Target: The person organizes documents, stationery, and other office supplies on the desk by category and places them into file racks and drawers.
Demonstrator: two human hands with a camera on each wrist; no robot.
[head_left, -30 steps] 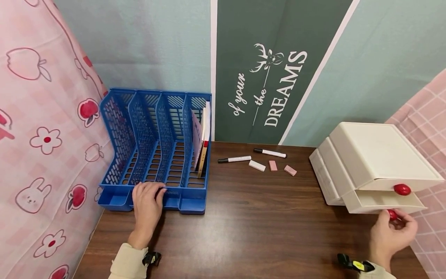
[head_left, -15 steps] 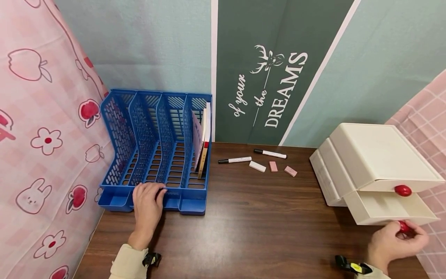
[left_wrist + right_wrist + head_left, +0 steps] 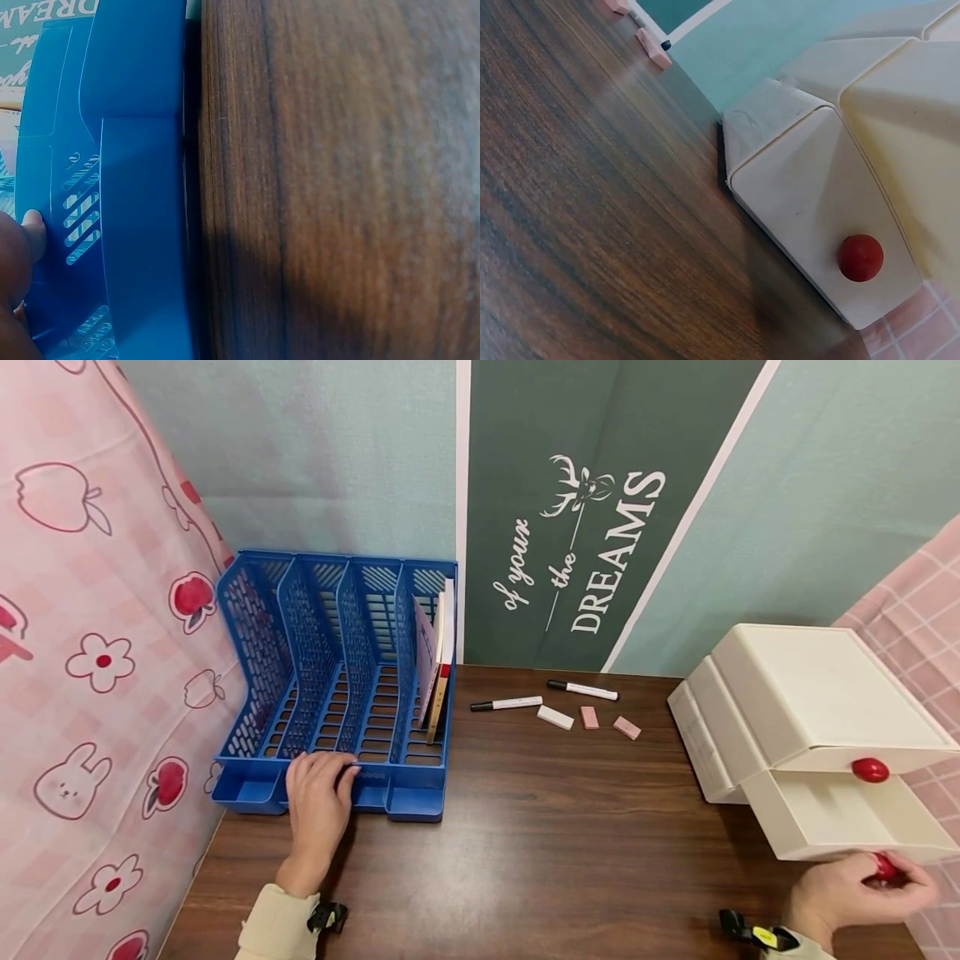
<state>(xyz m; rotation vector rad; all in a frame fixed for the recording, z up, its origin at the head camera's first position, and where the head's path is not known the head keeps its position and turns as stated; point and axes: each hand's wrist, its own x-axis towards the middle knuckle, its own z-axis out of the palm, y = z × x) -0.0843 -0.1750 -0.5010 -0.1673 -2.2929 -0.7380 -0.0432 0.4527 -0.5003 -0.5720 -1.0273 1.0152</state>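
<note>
In the head view, my left hand (image 3: 318, 797) grips the front edge of a blue file rack (image 3: 416, 802), its fingers curled over the rim. A thumb (image 3: 33, 231) shows against the rack's front panel in the left wrist view. Over at the right, my right hand (image 3: 858, 895) pinches the red knob (image 3: 885, 865) of the middle drawer (image 3: 840, 810) of a white drawer unit (image 3: 802, 685). That drawer stands pulled out and its visible inside is bare. The right wrist view shows the closed bottom drawer (image 3: 802, 195) with its own red knob (image 3: 860, 258); the hand is out of that view.
A few books (image 3: 435, 668) lean in the rack's rightmost slot. Between rack and drawer unit lie two markers (image 3: 506, 703), a white eraser (image 3: 555, 717) and two pink erasers (image 3: 589, 717) on the wooden table (image 3: 555, 852). The top drawer's red knob (image 3: 870, 770) overhangs the pulled-out drawer.
My right hand has drawn the middle drawer farther out, toward the front right, keeping hold of its knob. The left hand has stayed on the rack's front edge.
</note>
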